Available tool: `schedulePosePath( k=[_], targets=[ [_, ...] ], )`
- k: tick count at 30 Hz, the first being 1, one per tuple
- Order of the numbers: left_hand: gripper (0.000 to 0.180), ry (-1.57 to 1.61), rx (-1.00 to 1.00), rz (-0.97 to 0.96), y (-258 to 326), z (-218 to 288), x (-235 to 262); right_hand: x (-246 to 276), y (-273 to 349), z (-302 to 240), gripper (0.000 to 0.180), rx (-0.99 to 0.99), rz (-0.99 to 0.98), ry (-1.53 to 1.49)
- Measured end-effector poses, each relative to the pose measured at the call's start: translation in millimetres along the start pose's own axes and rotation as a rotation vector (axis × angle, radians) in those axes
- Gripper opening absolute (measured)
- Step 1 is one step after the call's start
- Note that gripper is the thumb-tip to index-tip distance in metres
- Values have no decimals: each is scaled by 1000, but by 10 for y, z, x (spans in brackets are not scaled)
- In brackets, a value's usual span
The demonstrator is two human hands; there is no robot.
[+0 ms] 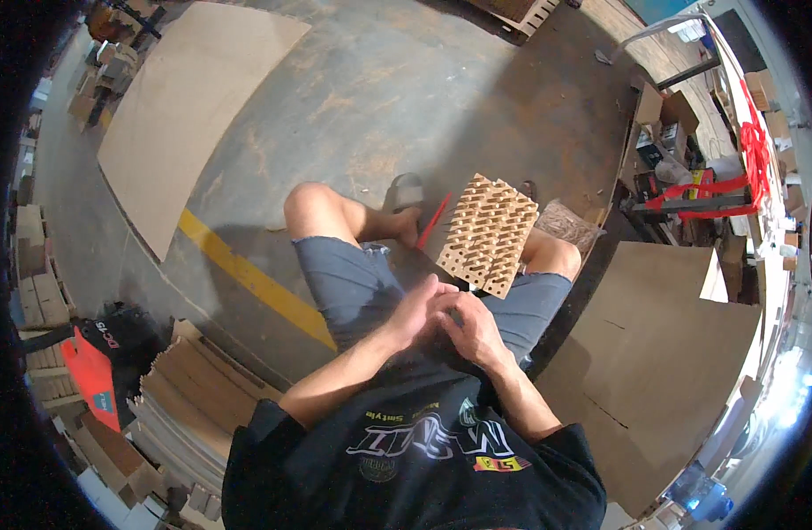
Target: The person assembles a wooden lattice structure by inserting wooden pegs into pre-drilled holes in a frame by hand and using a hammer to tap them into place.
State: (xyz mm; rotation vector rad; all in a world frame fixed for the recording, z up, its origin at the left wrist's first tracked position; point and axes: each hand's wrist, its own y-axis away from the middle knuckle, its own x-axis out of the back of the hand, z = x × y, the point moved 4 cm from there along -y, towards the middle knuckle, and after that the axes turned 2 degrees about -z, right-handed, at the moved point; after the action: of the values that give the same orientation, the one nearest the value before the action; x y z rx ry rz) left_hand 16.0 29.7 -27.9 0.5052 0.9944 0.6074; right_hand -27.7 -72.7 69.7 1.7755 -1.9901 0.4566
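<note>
My left hand (416, 311) and my right hand (473, 329) meet in front of my lap, fingers bent and pressed together. Whatever they may hold between them is hidden. Just beyond my fingertips is a block of light wooden pieces (487, 231), laid side by side in rows and full of round holes. It is tilted, above my right leg. A small dark object (465, 285) shows between its near edge and my hands; its kind cannot be made out. Left of the block a thin red strip (434, 221) slants beside my foot.
A large brown board (198, 97) lies on the floor at the far left, near a yellow floor line (256, 281). Stacked cardboard (203, 380) stands at my left, a cardboard sheet (644, 353) at my right. A plastic-wrapped bundle (569, 225) lies past my right knee.
</note>
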Motion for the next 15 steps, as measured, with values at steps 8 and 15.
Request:
schedulePosePath(
  k=[8, 15],
  targets=[
    [57, -26, -85, 66, -175, -168, 170, 66, 83, 198, 10, -61, 3, -89],
    [46, -53, -38, 153, -207, -61, 253, 315, -190, 751, 10, -83, 294, 174]
  ],
)
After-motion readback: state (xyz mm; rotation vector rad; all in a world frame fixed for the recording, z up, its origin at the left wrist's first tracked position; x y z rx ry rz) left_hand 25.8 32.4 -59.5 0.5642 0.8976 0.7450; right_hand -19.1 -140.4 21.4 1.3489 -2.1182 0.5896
